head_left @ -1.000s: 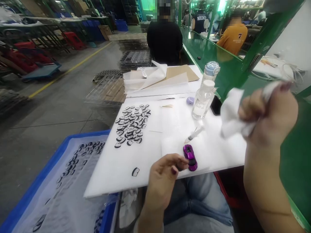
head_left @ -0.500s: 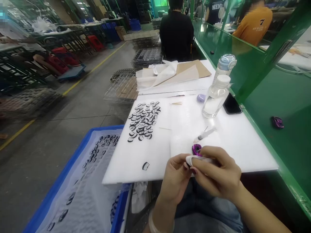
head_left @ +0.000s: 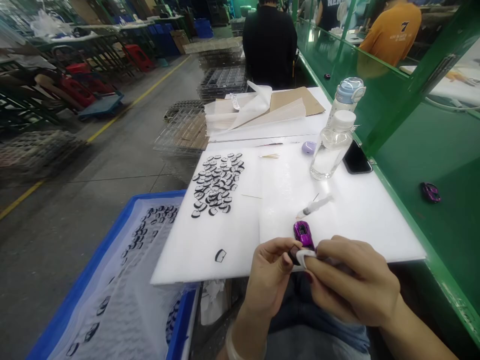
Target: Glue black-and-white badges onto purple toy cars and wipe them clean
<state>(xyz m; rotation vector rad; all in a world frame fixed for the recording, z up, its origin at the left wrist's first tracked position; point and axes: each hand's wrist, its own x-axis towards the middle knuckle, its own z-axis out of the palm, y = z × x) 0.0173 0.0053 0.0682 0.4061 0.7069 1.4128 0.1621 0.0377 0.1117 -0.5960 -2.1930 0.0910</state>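
My left hand (head_left: 268,275) pinches a small dark-edged piece (head_left: 294,254), mostly covered by the fingertips. It resembles the loose clear pieces with black edges on the table. My right hand (head_left: 354,280) is closed on a strip of white cloth (head_left: 305,255), wrapped over a fingertip and touching the piece. Just beyond both hands a purple toy car (head_left: 303,233) sits on the white board (head_left: 240,237). Farther off lies a syringe (head_left: 315,206) with a thin needle. One single black-edged clear piece (head_left: 220,255) rests left of my hands.
Many such pieces (head_left: 217,182) lie spread on the board's left. A blue tray (head_left: 84,280) with more stands lower left. At right are a clear bottle (head_left: 332,147), a blue-lidded bottle (head_left: 347,95), a phone (head_left: 357,159) and another purple car (head_left: 430,192). Co-workers sit ahead.
My right hand has moved right and the white cloth has slid off the dark-edged piece, which shows more now. The purple toy car is less covered by my fingers. The view has shifted slightly.
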